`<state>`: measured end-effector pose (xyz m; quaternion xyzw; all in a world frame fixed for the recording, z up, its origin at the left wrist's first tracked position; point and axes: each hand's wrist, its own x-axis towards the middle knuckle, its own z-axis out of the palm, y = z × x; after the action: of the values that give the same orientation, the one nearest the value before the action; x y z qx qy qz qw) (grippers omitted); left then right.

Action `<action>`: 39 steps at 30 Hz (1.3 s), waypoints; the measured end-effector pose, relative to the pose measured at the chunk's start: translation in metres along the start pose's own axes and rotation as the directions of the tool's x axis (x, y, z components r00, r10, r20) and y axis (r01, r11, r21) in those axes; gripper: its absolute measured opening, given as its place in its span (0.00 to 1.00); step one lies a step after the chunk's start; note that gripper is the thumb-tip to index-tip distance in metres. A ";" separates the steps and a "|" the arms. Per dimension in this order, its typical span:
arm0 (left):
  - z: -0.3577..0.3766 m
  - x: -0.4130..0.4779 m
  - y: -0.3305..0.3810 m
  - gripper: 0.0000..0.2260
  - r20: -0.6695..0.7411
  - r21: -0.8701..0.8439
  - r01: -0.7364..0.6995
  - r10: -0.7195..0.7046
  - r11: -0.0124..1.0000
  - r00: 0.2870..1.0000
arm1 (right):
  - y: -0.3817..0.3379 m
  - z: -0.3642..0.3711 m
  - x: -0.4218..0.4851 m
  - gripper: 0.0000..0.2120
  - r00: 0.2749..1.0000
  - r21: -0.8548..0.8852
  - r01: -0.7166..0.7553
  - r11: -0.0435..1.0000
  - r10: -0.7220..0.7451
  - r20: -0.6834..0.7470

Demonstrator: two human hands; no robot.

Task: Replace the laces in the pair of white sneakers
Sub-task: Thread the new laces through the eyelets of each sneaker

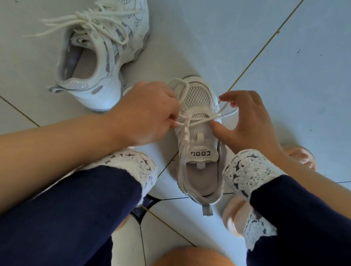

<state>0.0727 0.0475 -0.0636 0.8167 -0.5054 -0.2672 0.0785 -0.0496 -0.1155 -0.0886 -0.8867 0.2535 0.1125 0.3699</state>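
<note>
Pale tiled floor [298, 58], dark and yellowish grout lines crossing it. I am crouched over it, navy trouser legs [63, 208] with white lacework cuffs [248, 174] at either side of the work. Far sneaker [110, 71] sits up left, well apart from my hands, heel toward me; its mouth gapes and a grey lining shows inside. Its own laces [84, 22] are threaded and sprawl loose over the tongue and out onto the floor to the left. Near sneaker [201, 97] stands between my knees, toe pointing away, grey insole [200, 179] showing in the opening. My left hand [149, 112] is over its left side, grip clenched on the lace [200, 120], pinching it near the tip. My right hand [251, 127] is at the right side, grip released: thumb [218, 128] pressing at the shoe's edge where the lace crosses, fingers arched and spread above. The lace runs across the tongue, one loop reaching out beside those fingers. Tongue label [200, 154], white with dark print, faces me.
</note>
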 end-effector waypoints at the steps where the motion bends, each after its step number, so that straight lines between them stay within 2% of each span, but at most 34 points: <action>1: -0.004 -0.005 -0.007 0.04 0.034 -0.037 0.021 -0.019 0.999 0.999 | 0.000 -0.001 0.000 0.22 1.000 -0.001 -0.001 1.000 0.001 -0.013; 5: -0.024 -0.019 -0.023 0.04 0.274 -0.065 0.088 -0.067 0.994 0.959 | 0.001 0.000 0.001 0.21 1.000 -0.001 0.005 1.000 -0.005 -0.029; 6: -0.027 -0.017 -0.019 0.02 0.267 -0.070 0.056 -0.036 0.996 0.963 | 0.001 0.001 0.001 0.21 1.000 0.003 0.009 1.000 -0.009 -0.030; 8: -0.030 -0.009 -0.007 0.09 0.225 -0.082 0.008 0.011 0.997 0.974 | 0.001 0.000 0.000 0.22 0.999 0.010 0.015 1.000 -0.015 -0.032; 11: -0.033 0.005 0.008 0.18 0.254 -0.136 0.080 -0.043 0.987 0.966 | 0.001 -0.003 -0.002 0.30 1.000 0.028 -0.006 1.000 0.006 -0.007; 14: -0.033 0.013 0.011 0.21 0.287 -0.184 0.152 -0.095 0.971 0.953 | 0.005 -0.006 -0.004 0.37 0.992 0.027 -0.106 0.994 0.104 0.071; 17: -0.029 0.017 0.013 0.12 0.205 -0.135 0.123 -0.093 0.983 0.974 | 0.008 -0.006 -0.005 0.29 0.968 0.023 -0.232 0.972 0.229 0.101; 19: -0.021 0.017 0.017 0.09 0.116 -0.074 0.044 -0.036 0.996 0.993 | 0.006 -0.006 -0.006 0.22 0.964 -0.014 -0.256 0.967 0.256 0.073; 22: -0.012 0.017 0.024 0.10 -0.104 -0.110 -0.112 0.100 0.988 0.990 | 0.003 -0.008 -0.008 0.15 0.970 0.011 -0.234 0.972 0.233 0.063; 24: -0.009 0.020 0.028 0.12 -0.149 -0.146 -0.111 0.089 0.983 0.985 | 0.002 -0.009 -0.010 0.12 0.973 0.097 -0.226 0.969 0.221 0.061; 27: -0.002 0.022 0.037 0.12 -0.086 -0.313 -0.015 -0.013 0.950 0.996 | 0.001 -0.008 -0.013 0.09 0.972 0.183 -0.235 0.955 0.232 0.038; 29: 0.005 0.019 0.042 0.09 -0.036 -0.378 0.008 -0.024 0.926 0.999 | 0.001 -0.007 -0.011 0.07 0.975 0.184 -0.223 0.958 0.220 0.032; 33: 0.017 0.024 0.046 0.11 0.099 -0.162 0.045 -0.029 0.986 0.995 | -0.001 -0.006 -0.005 0.05 0.980 0.127 -0.195 0.972 0.190 0.053; 39: 0.020 0.036 0.047 0.13 0.125 -0.098 0.165 -0.152 0.981 0.980 | 0.007 -0.007 -0.004 0.03 0.963 0.334 -0.270 0.903 0.243 0.119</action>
<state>0.0381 -0.0034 -0.0748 0.8318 -0.4273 -0.3469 0.0713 -0.0560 -0.1233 -0.0863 -0.7617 0.3698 0.1467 0.5115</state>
